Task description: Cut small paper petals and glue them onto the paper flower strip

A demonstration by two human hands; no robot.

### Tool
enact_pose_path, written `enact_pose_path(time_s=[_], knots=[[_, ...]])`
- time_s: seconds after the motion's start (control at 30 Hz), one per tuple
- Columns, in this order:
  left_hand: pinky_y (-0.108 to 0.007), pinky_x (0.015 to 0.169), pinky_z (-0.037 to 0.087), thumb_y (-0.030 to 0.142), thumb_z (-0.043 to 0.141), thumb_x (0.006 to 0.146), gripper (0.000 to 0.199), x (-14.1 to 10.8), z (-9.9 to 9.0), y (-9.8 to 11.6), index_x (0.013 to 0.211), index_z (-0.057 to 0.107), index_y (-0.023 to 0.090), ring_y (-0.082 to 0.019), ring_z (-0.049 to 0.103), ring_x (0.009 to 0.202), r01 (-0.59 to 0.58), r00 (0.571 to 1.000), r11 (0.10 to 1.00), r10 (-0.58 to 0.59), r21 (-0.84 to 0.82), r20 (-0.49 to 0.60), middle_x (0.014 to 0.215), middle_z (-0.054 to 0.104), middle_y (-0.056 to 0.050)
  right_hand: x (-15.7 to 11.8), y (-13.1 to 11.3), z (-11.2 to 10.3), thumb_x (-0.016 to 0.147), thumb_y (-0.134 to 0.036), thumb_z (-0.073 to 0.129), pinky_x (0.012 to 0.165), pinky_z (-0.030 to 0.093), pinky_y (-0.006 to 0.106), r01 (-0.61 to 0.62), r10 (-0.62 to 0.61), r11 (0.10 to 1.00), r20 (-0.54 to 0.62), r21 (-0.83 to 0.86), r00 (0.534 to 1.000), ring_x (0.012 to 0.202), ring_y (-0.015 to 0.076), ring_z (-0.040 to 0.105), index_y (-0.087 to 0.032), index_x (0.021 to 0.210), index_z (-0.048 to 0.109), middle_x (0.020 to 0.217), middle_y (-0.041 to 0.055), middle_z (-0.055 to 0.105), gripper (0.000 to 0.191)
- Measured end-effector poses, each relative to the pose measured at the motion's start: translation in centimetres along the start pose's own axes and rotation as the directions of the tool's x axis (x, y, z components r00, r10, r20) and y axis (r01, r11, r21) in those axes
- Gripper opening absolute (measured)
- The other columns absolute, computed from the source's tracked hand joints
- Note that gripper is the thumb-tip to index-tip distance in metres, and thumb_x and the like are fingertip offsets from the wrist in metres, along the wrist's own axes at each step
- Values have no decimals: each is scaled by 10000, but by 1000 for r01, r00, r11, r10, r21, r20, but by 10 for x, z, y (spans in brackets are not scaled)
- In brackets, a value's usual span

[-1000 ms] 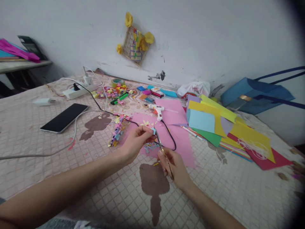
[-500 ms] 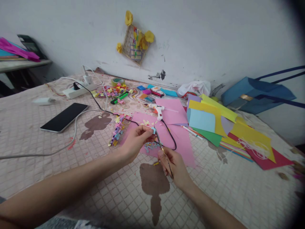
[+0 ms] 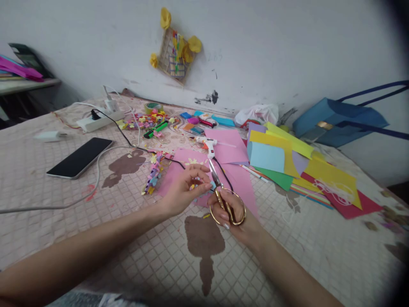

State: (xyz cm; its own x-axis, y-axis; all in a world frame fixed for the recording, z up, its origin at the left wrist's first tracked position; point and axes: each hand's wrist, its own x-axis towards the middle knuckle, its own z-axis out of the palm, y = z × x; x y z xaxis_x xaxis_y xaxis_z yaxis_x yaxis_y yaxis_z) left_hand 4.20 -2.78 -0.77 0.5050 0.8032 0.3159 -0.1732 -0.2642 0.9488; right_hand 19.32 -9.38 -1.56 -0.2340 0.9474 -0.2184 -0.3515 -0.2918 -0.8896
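My left hand (image 3: 187,189) pinches a small light blue paper piece (image 3: 212,184) at the fingertips, above the pink sheet (image 3: 247,185). Gold-handled scissors (image 3: 217,179) are in my right hand (image 3: 236,213), their blades pointing away and looking closed. The blades stand just beside the fingers of my left hand. Small cut paper bits (image 3: 193,162) lie on the pink sheet, partly hidden behind my left hand. To the left of that sheet stands a strip covered in colourful paper pieces (image 3: 153,175).
A white glue gun (image 3: 209,147) with a black cord lies behind my hands. Coloured paper sheets (image 3: 271,157) are stacked at right, near a blue bag (image 3: 338,121). A phone (image 3: 81,157), a power strip (image 3: 99,120) and a green cutter (image 3: 156,129) lie to the left.
My right hand has turned the scissors, so their gold handle loops now face the camera. The blades have moved off the blue paper piece, which stays in my left hand.
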Motion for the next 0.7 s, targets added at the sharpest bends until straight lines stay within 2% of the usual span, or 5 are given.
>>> enact_pose_path(time_s=[0.17,0.37,0.47,0.57,0.7], knots=[[-347,922,343,185,577,787,75,-6,0,8,787,641,224,-214,423,1083,-275,961,863,260,424,95,1079,473,-76,1,-5,-3,814,-342,512,398,206,210,-36,31,992,38,121,999,345,51,265,-158,672,530,415,-86,330,233],[-345,910,363,153,566,789,132,-9,-2,6,852,647,236,-209,459,1055,-443,896,749,365,492,251,1070,499,-81,-2,-6,-4,762,-264,591,397,201,198,-17,6,991,80,133,997,361,46,229,-192,678,432,448,-108,300,193],[-336,881,385,182,557,802,145,-7,-1,5,934,608,208,-196,495,1008,-313,949,840,259,443,179,1035,548,-82,-2,-3,-5,791,-274,565,405,228,199,115,-115,993,13,17,993,372,46,279,-185,633,403,456,-97,320,243],[-298,755,432,252,525,827,145,-4,2,3,924,569,154,-162,546,835,-31,995,962,3,271,100,885,592,-63,-2,-1,-7,808,-302,556,410,264,197,217,-248,954,-138,-207,959,388,52,348,-177,632,430,454,-82,381,249],[-248,637,433,288,533,813,178,-2,6,0,790,564,114,-120,551,679,337,921,940,-340,46,190,726,589,-29,-3,1,-11,819,-329,555,413,295,187,206,-335,868,-226,-451,915,409,63,403,-174,717,504,458,-69,447,192]])
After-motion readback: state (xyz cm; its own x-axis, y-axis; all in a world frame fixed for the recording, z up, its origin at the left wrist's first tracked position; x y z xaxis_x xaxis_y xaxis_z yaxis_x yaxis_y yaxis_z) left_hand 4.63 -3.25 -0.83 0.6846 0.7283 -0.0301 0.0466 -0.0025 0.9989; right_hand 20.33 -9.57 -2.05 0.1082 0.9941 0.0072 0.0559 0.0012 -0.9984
